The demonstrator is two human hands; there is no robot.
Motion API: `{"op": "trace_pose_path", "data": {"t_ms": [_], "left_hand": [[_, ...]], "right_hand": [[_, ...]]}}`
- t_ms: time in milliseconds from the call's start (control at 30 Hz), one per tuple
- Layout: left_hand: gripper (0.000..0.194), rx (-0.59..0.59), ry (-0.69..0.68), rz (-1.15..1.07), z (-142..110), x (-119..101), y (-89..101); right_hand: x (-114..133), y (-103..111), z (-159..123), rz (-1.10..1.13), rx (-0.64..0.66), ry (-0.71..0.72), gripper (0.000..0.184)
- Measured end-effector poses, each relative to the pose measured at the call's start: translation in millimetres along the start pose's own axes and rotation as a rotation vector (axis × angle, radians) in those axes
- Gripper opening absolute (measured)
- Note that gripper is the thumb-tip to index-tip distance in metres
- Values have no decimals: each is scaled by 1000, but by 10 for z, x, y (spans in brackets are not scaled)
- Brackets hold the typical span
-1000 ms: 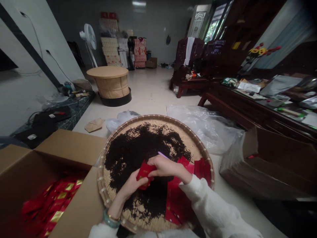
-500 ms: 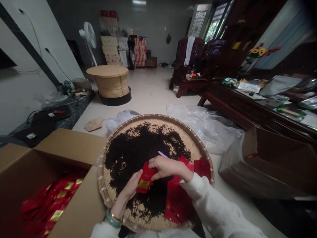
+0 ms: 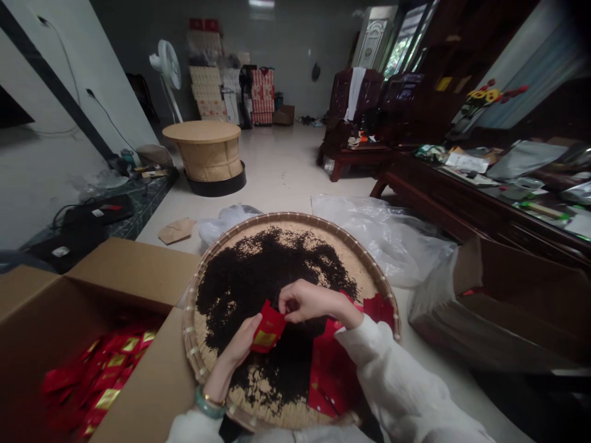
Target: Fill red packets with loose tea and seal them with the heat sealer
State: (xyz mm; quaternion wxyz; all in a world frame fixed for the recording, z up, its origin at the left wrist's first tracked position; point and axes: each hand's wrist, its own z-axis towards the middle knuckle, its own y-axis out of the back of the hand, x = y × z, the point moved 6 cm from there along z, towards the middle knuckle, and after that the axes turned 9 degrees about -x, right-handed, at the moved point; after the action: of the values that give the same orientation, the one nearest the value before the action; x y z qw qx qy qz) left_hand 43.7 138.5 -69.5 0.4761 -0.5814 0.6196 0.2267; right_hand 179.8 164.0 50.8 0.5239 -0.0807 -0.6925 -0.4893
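Observation:
A small red packet with a gold label (image 3: 266, 338) is gripped in my left hand (image 3: 244, 340), thumb on its front, above the dark loose leaves. My right hand (image 3: 308, 301) has its fingers curled into a pinch at the packet's upper right edge. Dark, tea-like leaves (image 3: 249, 264) cover much of the round woven bamboo tray (image 3: 369, 264) beneath both hands. More flat red packets (image 3: 329, 375) lie on the tray's right side, partly under my right forearm. Whether leaves are inside the held packet is hidden.
On the left, an open cardboard box (image 3: 152, 369) contains many red and gold packets (image 3: 104, 375). Another open box (image 3: 498, 314) stands at the right. Clear plastic sheeting (image 3: 369, 227) lies behind the tray, near a long dark wooden table (image 3: 429, 197). Farther back is a round stool-like table (image 3: 203, 147).
The packet has tilted and shifted slightly left in my left hand. My right hand has risen a little, its fingers now at the packet's top edge. A purple stick beside it is no longer visible.

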Motion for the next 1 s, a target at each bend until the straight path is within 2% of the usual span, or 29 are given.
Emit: {"op": "trace_pose_path", "data": {"t_ms": [100,167,233,267,367,433,500,567,633,667,700,767,867,1000], "left_hand": [[75,-10,2,-4,2,-35,50],[76,-9,4,-8,4,-48,69],[77,-3,1,-21,5,-50,71],[77,2,-1,-31,4,-46,64],[76,27,0,-73,-11,-27,17],[78,53,6,-87,-27,-22,-28],[80,101,18,-84,-42,-34,-84],[78,118,-8,-51,-39,-86,-122],[71,49,-81,20,-15,-170,-117],[67,-2,-114,55,-2,-210,-109],[64,-42,-131,76,7,-239,-108],[63,-81,-116,63,17,-256,-130],[64,-86,-60,-10,6,-228,-182],[64,-66,-21,-76,-36,-195,-242]], "right_hand": [[-51,152,8,63,-126,-46,10],[-70,275,6,26,-280,-69,11],[-20,352,-7,-56,-409,-30,21],[29,351,-12,-99,-431,16,27],[133,203,-10,-185,-337,114,35],[100,81,1,-234,-261,80,28],[19,5,14,-241,-248,14,23],[-64,-35,28,-183,-268,-42,18],[-136,-68,41,-62,-283,-95,10],[-171,-77,45,9,-300,-129,10],[-208,-80,46,76,-332,-169,18],[-291,-79,36,165,-417,-253,29],[-416,-127,16,247,-468,-339,16],[-526,-181,2,351,-483,-341,19]]}}
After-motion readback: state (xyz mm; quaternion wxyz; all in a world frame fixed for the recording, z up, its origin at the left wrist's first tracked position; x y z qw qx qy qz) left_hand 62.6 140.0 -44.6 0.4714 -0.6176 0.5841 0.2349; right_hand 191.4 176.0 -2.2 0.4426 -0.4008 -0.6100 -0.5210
